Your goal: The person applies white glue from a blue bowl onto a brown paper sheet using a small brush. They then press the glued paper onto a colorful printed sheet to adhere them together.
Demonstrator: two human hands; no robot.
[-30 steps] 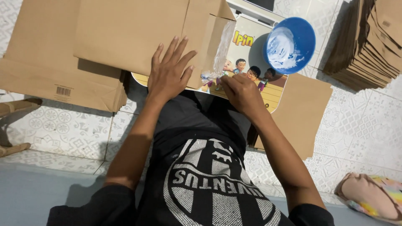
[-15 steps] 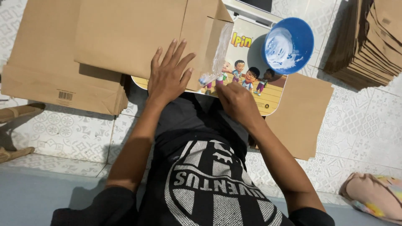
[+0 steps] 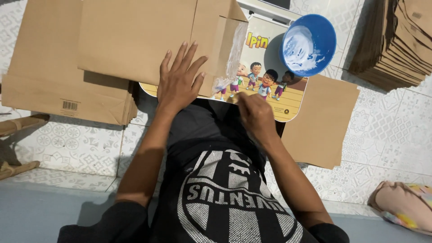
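Pressing left hand [image 3: 180, 81] flat, fingers spread, on brown paper bag [image 3: 135, 40]; right hand [image 3: 255, 116] loosely curled, empty, beside glued flap [image 3: 231, 49]

Crowded middle, open tiled floor at the edges

The left hand [image 3: 180, 83] lies flat on the folded brown paper sheet [image 3: 135, 40], which covers the upper left together with the stack of paper bags [image 3: 58, 85] under it. The right hand [image 3: 254, 114] hovers at the near edge of the cartoon-printed board [image 3: 270, 96]; between the two hands lies only the sheet's glue-smeared flap [image 3: 231, 51]. The blue bowl [image 3: 308, 45] blocks the board's far right corner. Right of the board a loose brown sheet [image 3: 321, 121] lies flat, easy to pass over. The tall pile of brown paper [image 3: 396, 45] walls off the upper right. Bare tiled floor [image 3: 387, 135] lies open at right and lower left.
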